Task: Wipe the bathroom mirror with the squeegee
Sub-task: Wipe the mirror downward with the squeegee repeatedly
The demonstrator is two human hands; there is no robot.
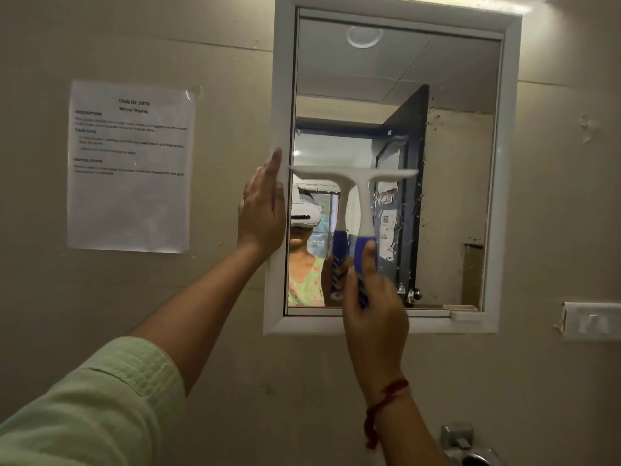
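The bathroom mirror (447,163) hangs on the beige wall in a white frame (280,95). A white squeegee (361,183) with a blue handle is pressed against the glass at mid-height, its blade level and reaching from the left edge to about the middle. My right hand (374,311) grips the blue handle from below, near the mirror's bottom edge. My left hand (263,210) lies flat with fingers straight against the left side of the frame, holding nothing. The glass reflects a person with a white headset and a dark door.
A printed paper sheet (129,166) is taped to the wall left of the mirror. A white switch plate (591,321) sits on the wall at the right. A metal tap fitting (462,442) shows at the bottom right.
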